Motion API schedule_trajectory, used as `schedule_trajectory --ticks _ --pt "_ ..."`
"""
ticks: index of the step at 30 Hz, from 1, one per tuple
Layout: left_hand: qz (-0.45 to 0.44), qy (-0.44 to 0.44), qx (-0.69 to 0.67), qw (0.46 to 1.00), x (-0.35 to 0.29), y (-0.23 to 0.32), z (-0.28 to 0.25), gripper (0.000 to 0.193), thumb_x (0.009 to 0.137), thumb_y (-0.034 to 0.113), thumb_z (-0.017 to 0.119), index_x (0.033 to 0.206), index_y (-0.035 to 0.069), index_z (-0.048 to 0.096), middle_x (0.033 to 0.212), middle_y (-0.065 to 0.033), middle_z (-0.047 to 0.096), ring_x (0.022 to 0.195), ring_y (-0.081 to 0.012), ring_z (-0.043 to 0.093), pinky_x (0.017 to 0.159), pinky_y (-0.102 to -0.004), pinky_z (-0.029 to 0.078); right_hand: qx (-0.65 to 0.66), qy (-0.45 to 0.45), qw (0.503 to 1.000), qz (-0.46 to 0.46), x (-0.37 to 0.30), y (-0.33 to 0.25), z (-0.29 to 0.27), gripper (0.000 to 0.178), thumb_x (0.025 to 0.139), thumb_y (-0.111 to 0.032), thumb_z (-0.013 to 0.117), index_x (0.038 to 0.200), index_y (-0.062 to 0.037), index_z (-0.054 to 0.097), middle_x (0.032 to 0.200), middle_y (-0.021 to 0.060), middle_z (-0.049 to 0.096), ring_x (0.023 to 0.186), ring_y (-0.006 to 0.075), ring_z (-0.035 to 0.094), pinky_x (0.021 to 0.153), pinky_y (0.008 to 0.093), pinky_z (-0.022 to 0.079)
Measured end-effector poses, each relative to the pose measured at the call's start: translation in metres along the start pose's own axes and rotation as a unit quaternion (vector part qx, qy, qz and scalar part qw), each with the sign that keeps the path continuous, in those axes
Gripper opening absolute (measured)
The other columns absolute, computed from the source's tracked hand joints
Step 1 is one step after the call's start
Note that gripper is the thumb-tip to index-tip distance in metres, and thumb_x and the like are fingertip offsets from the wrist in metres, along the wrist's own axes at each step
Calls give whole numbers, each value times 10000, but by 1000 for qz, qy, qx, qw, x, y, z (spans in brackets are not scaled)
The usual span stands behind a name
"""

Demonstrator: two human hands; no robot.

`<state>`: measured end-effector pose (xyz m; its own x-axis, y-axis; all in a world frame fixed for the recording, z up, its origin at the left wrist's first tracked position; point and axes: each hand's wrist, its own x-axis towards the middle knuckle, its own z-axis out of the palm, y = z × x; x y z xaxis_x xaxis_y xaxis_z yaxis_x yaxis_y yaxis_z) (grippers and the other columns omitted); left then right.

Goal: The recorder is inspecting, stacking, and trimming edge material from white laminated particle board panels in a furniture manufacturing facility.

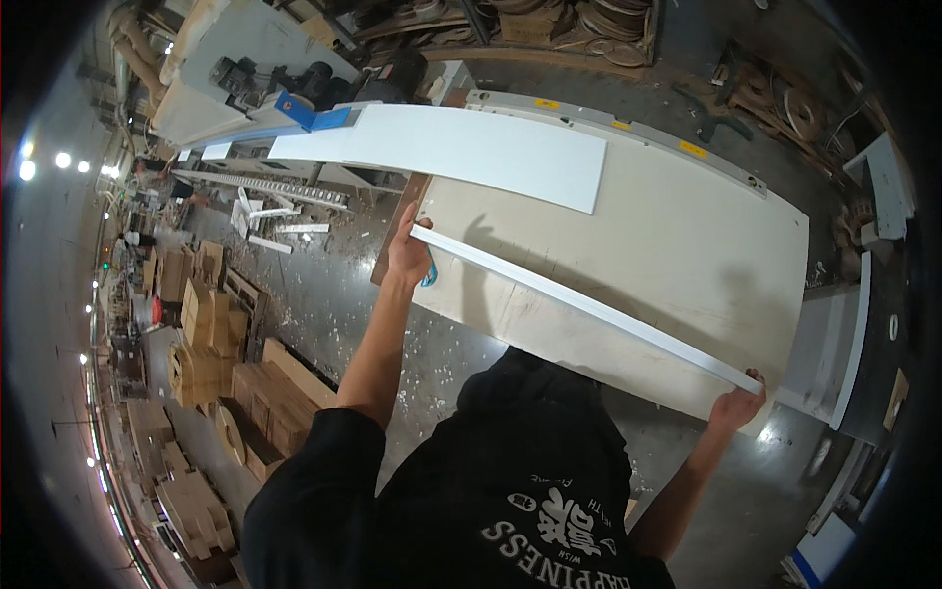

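A person in a black shirt point(422, 510) holds a long white strip point(579, 299) with both hands. The left hand point(408, 257) has its fingers closed on the left end of the strip, and the right hand point(738, 404) has its fingers curled around the right end. The strip is over the near part of a big pale counter point(687, 245), and it slants across, with its left end farther from the person than its right end. Dark shadows fall on the counter behind the strip. A small blue thing point(429, 276) shows right by the left hand, but it is too small to tell what it is. Past the strip, a wide white board point(491, 152) lies partly on the counter, and its other part goes left toward a machine point(265, 59) with a bright blue piece point(312, 114) on it. A long gray bar point(589, 122) with yellow stickers point(694, 149) runs along the far side of the counter. On the left, white scraps point(270, 241) lie on the gray floor point(334, 294), with lots of little white bits around them. Nearer the person on that side are piles of brown cardboard point(275, 402). At the top, round brown things point(608, 20) sit on a shelf.
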<state>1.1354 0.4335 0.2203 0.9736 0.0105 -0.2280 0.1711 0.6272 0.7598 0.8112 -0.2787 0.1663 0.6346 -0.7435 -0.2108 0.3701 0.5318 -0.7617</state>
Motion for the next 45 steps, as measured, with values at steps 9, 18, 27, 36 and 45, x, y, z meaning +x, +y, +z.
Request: schedule_trajectory --ticks 9,18,27,36,45 --pt "-62 32 -3 998 -6 5 3 427 1098 226 543 1512 122 547 1168 -52 694 1168 -188 609 1063 -322 437 -125 -56 988 -68 0 -11 -23 321 1081 -331 545 1292 -116 656 1323 94 637 1318 261 540 1155 435 399" --pt "-36 -45 78 995 -8 11 -8 498 1132 347 483 1513 30 528 1248 -73 702 1257 -190 567 1154 -353 359 -721 -121 605 -315 -97 -19 167 809 938 -358 799 1576 -37 418 1582 182 463 1490 369 405 1241 508 307" --pt "-81 -68 20 994 -6 19 -14 454 1111 319 570 1491 70 562 1255 -60 667 1277 -204 549 1137 -359 400 -848 -221 464 -128 -113 65 245 808 722 -580 873 1348 -126 639 1237 75 699 1176 339 615 1056 494 408" --pt "-54 -53 175 982 21 32 -31 243 1097 262 624 1188 51 706 1244 -107 717 1261 -214 598 1136 -369 407 -810 -224 463 -280 -115 74 227 507 698 -402 904 1072 -140 685 1108 47 700 1078 313 624 1005 468 407" --pt "-35 -149 332 931 64 53 -2 218 1109 267 595 991 90 641 1116 -60 676 1221 -226 601 1114 -401 410 -820 -216 448 -283 -118 75 216 400 769 -327 828 1081 -125 681 1106 58 695 1088 325 626 1011 483 408"
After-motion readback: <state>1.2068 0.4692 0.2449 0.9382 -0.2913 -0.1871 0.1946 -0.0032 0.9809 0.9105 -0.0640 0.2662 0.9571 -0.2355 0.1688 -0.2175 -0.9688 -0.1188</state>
